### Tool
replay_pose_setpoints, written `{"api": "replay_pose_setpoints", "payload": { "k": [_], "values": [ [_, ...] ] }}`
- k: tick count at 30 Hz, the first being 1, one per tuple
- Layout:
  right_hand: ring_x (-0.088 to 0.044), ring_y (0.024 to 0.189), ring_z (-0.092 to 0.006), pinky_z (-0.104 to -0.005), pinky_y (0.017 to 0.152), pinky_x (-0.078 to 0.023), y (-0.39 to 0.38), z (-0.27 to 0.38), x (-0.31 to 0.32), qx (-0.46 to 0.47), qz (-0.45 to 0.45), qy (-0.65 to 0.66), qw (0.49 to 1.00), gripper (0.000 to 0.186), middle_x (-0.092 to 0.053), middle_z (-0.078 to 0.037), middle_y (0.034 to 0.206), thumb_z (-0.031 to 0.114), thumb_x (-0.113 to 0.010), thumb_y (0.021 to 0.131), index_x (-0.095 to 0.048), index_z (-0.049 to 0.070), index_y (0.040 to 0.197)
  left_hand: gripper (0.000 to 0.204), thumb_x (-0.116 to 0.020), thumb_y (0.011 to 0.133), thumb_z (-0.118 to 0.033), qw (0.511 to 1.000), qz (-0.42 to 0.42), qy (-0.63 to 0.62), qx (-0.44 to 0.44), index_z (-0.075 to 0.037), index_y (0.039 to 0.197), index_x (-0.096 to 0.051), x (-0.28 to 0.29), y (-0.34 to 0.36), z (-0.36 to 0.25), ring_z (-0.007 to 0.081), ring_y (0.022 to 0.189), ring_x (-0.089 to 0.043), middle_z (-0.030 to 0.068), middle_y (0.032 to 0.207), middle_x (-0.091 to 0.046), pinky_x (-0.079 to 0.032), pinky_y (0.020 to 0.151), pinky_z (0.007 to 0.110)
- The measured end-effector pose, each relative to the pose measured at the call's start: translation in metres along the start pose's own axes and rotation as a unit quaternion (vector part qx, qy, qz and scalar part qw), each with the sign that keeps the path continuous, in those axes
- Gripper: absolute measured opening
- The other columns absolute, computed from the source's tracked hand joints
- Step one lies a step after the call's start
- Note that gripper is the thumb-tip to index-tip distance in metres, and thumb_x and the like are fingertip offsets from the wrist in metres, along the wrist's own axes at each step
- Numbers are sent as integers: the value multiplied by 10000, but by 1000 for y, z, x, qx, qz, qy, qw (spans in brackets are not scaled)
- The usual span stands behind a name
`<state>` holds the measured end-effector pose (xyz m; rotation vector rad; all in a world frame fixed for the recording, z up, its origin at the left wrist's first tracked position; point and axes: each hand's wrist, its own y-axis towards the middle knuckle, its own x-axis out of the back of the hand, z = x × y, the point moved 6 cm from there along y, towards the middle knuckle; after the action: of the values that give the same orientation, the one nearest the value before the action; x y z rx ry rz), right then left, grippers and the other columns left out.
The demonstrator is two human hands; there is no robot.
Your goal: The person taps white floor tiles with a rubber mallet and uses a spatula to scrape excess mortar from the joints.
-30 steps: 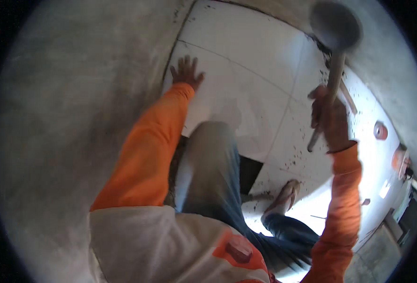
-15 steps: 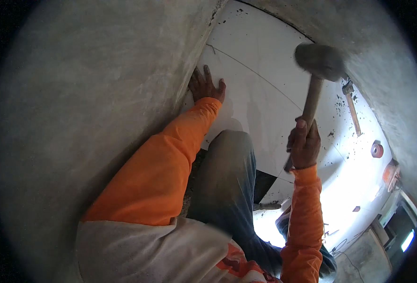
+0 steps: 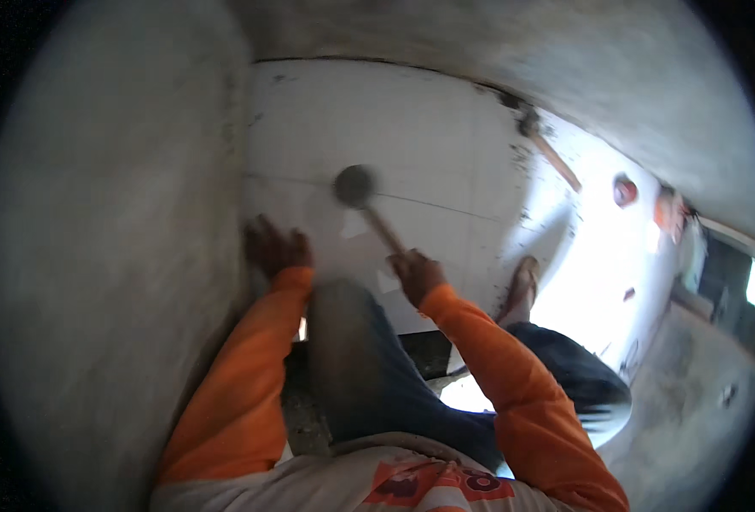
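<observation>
My right hand [image 3: 418, 275] is closed around the wooden handle of a mallet [image 3: 383, 230]. The dark, rounded head of the mallet, slightly blurred, is over the white floor tiles [image 3: 429, 136], near a joint line; whether it touches them I cannot tell. Beside the wall on the left, my left hand [image 3: 277, 246] rests on the tile with its fingers spread, somewhat smeared by motion. It holds nothing.
A hammer [image 3: 555, 160] with a wooden handle lies by the far wall [image 3: 377, 30]. To its right are a red roll [image 3: 624, 190] and an orange object [image 3: 669, 213]. The left wall [image 3: 121, 256] stands close to my arm. Bare dark ground [image 3: 429, 352] shows beyond the tile edge.
The mallet has come down and leftward in my right hand, from raised at the right to over the tiles. The view has turned; my left hand stays by the wall.
</observation>
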<state>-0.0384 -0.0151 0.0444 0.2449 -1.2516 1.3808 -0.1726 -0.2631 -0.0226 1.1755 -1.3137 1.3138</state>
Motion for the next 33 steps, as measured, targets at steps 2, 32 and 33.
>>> {"api": "replay_pose_setpoints", "payload": {
  "k": [2,32,33],
  "values": [
    [-604,797,-384,-475,708,-489,-1,53,22,13,76,25,997,253,-619,-196,819,325,-471,914,-592,107,960,741,-477,850,-423,994,4,76,-73,-80,1445,-199,-18,-4,11,412,1350,-192,234,1479,-167,-172,1078,546],
    [-646,843,-306,-431,751,-504,-6,33,2,-39,57,71,995,241,-659,-148,893,233,-504,869,-611,87,1027,601,-430,925,-374,991,-123,59,-12,-17,1390,-299,-10,-19,-24,403,1336,-230,247,1412,-301,-255,1032,553],
    [-652,776,-307,-431,742,-507,-13,55,12,74,-43,91,992,239,-659,-138,839,240,-505,858,-607,83,1006,633,-418,922,-403,990,-114,63,-47,-23,1404,-261,-27,-15,-12,403,1343,-211,246,1428,-265,-241,1039,551]
  ]
}}
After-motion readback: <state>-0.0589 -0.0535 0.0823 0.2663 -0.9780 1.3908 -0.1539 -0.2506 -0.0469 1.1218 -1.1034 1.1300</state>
